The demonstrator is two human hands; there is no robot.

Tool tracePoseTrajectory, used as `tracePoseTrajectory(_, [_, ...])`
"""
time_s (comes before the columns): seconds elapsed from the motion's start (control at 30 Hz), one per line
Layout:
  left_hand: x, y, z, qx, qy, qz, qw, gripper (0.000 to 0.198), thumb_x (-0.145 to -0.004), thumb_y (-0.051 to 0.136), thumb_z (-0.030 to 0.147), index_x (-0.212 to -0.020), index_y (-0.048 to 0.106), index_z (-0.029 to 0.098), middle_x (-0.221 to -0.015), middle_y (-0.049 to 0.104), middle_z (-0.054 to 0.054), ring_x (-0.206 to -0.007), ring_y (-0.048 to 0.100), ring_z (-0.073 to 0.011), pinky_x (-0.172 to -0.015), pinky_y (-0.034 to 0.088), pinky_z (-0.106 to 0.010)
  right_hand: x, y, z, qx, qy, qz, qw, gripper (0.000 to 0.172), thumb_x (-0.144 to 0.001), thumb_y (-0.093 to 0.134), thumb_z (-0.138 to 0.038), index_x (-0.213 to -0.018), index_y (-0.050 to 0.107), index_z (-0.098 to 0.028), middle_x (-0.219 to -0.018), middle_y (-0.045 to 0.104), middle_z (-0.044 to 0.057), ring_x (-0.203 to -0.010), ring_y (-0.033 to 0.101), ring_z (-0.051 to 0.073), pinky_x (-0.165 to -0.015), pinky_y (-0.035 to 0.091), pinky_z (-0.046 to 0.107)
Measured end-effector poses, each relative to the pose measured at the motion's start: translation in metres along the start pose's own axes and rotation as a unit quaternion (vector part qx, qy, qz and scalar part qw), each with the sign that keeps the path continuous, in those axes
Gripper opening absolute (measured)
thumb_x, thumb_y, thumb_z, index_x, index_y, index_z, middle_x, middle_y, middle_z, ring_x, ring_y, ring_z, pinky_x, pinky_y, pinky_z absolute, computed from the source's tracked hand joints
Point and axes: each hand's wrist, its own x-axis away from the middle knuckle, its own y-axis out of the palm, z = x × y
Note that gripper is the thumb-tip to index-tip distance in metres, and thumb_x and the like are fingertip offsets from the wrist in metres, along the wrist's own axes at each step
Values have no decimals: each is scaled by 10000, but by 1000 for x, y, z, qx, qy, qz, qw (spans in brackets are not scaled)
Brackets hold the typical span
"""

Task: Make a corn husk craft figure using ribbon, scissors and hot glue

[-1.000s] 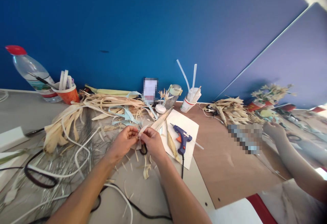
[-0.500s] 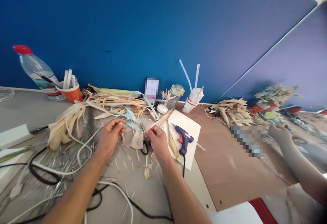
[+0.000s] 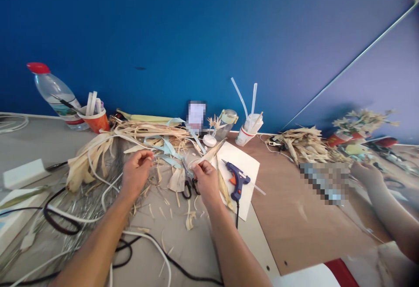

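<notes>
My left hand (image 3: pixel 136 171) is raised over the cluttered desk, thumb and fingers pinched together beside pale blue strips (image 3: pixel 168 147). Whatever lies in that pinch is too small to make out. To its right, my right hand (image 3: pixel 206 178) also has thumb and forefinger pressed together, and its hold cannot be made out either. Scissors (image 3: pixel 187 189) with black handles lie just left of my right hand, partly over a piece of dried husk (image 3: pixel 176 180). A blue glue gun (image 3: pixel 238 181) rests on a white sheet (image 3: pixel 248 160) right of that hand.
Dried corn husks (image 3: pixel 150 128) and looping white cable (image 3: pixel 94 169) spread left of centre. Thin wires (image 3: pixel 88 204) lie beneath. At the back stand a bottle (image 3: pixel 59 95), an orange cup (image 3: pixel 98 122) and a white cup (image 3: pixel 245 135). Another person's hand (image 3: pixel 366 175) is at far right.
My hands have moved slightly apart, the left one leftward and the right one rightward. More of the scissors shows between them. The whole view has shifted a little.
</notes>
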Motion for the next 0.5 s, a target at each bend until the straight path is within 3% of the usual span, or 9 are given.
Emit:
tracePoseTrajectory(0.27, [3, -4, 5, -94, 12, -101, 990, 189, -745, 537, 362, -788, 638, 208, -626, 592, 10, -609, 549, -178, -619, 417, -276, -3, -6, -2, -1, -11, 14, 1000, 181, -717, 539, -319, -596, 482, -198, -509, 428, -58, -502, 358, 106, -504, 308, 232])
tracePoseTrajectory(0.4, [5, -2, 0, -237, 111, -189, 946, 135, -732, 538, 285, -708, 652, 219, -762, 610, -25, -735, 563, -201, -697, 407, -293, -3, -6, -2, 12, -14, 16, 1000, 189, -725, 541, -327, -600, 486, -196, -512, 420, -57, -507, 347, 106, -507, 301, 233])
tracePoseTrajectory(0.5, [6, -1, -3, -301, 141, -240, 912, 152, -738, 512, 233, -735, 664, 226, -799, 611, -40, -784, 564, -217, -735, 394, -311, -2, -6, -1, 26, -18, 22, 999, 192, -727, 545, -328, -599, 491, -195, -524, 428, -56, -512, 345, 106, -516, 296, 236])
